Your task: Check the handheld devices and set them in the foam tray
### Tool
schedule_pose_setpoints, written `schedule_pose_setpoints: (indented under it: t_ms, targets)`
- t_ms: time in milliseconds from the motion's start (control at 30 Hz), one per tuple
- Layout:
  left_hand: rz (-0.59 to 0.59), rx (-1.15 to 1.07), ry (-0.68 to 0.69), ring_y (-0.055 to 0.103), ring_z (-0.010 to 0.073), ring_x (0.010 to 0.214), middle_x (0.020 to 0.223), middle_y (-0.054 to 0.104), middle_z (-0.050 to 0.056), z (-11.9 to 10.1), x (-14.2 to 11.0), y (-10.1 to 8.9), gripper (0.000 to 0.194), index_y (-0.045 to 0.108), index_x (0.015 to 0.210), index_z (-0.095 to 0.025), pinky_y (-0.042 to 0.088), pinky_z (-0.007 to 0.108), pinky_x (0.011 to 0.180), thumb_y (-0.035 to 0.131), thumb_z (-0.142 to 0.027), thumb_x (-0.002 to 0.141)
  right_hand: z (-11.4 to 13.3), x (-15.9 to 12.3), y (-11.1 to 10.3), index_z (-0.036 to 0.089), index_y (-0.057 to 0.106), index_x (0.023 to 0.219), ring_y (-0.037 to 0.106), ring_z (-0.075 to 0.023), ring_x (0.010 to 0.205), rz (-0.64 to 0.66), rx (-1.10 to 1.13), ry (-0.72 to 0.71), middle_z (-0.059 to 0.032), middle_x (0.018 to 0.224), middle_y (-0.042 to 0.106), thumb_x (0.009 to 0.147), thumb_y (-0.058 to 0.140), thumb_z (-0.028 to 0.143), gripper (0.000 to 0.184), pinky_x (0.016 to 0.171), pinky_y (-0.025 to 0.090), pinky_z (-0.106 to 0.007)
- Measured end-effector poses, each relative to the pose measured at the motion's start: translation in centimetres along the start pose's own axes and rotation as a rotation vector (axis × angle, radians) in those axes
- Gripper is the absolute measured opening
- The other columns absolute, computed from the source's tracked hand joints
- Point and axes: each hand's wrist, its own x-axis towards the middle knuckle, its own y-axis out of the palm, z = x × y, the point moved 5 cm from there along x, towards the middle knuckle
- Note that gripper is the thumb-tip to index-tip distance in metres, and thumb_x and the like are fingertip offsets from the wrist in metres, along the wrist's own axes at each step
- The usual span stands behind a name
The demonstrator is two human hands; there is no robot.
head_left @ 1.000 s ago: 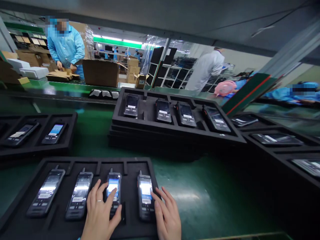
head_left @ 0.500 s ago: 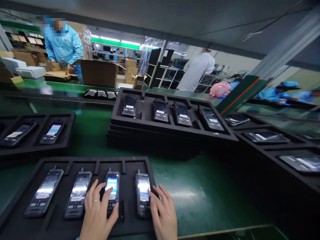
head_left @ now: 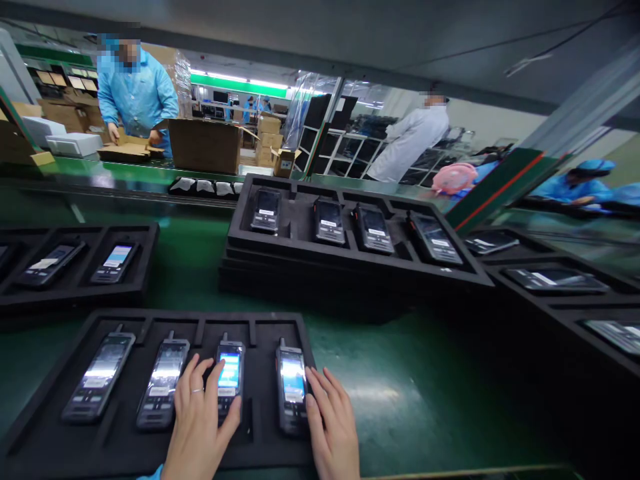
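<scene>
Left grip (head_left: 200,423) touching lit stub-antenna handset (head_left: 230,373)

From my remote seat the hall looks bright, with ceiling strip lights (head_left: 235,81) glowing at 12 o'clock and white glare streaking the handset screens (head_left: 97,365) at 7 o'clock and the green bench mat (head_left: 373,393) at 5 o'clock. The black foam tray (head_left: 550,313) at 3 o'clock sinks into deep shadow, and the wide lens bends lines toward the edges.
</scene>
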Motion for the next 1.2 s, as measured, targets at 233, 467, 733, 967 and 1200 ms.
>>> schedule_pose_setpoints:
  t_ms: [233, 467, 733, 967, 1200]
  targets:
    - [0.013, -0.013, -0.002, 0.032, 0.0329, 0.128, 0.127, 0.043, 0.014, 0.1, 0.0, 0.0, 0.041, 0.042, 0.128, -0.021, 0.04, 0.055, 0.093, 0.045, -0.036, 0.09, 0.0, 0.0, 0.1, 0.029, 0.045, 0.131, 0.039, -0.0284, 0.123, 0.013, -0.003, -0.005, -0.0029, 0.128, 0.051, 0.101, 0.036, 0.032, 0.032, 0.093, 0.04, -0.051]
    - [-0.016, -0.104, 0.029, 0.032, 0.0326, 0.127, 0.125, 0.043, 0.013, -0.2, 0.0, -0.9, 0.026, 0.053, 0.114, -0.021, 0.038, 0.056, 0.093, 0.046, -0.029, 0.09, 0.0, 0.1, 0.2, 0.027, 0.048, 0.129, 0.04, -0.0276, 0.121, 0.013, 0.008, -0.008, -0.003, 0.126, 0.053, 0.101, 0.036, 0.032, 0.03, 0.093, 0.041, -0.05]
    - [-0.14, -0.011, 0.439, 0.042, 0.0321, 0.116, 0.114, 0.05, 0.012, -0.8, -1.1, -1.2, 0.024, 0.064, 0.101, -0.021, 0.044, 0.046, 0.086, 0.061, -0.016, 0.078, 0.0, -0.1, 0.0, 0.027, 0.049, 0.127, 0.041, -0.0261, 0.121, -0.007, 0.024, -0.006, -0.003, 0.125, 0.053, 0.101, 0.038, 0.031, 0.029, 0.092, 0.041, -0.046]
    - [-0.115, -0.11, 0.392, 0.048, 0.0271, 0.11, 0.109, 0.052, 0.011, -0.3, -1.1, -1.1, 0.028, 0.062, 0.106, -0.021, 0.05, 0.041, 0.085, 0.06, -0.015, 0.078, 0.0, -0.1, -0.1, 0.027, 0.053, 0.124, 0.044, -0.0238, 0.12, -0.059, 0.092, 0.011, -0.003, 0.123, 0.055, 0.099, 0.04, 0.026, 0.028, 0.095, 0.04, -0.043]
    - [0.098, -0.996, 0.322, 0.056, 0.0213, 0.101, 0.096, 0.059, 0.007, -5.3, 2.7, -8.5, 0.025, 0.057, 0.111, -0.029, 0.052, 0.039, 0.088, 0.04, -0.037, 0.095, -4.5, -1.1, 1.8, 0.018, 0.052, 0.127, 0.049, -0.029, 0.118, -0.051, 0.387, 0.496, -0.0115, 0.13, 0.051, 0.09, 0.043, 0.046, 0.048, 0.098, 0.042, -0.048]
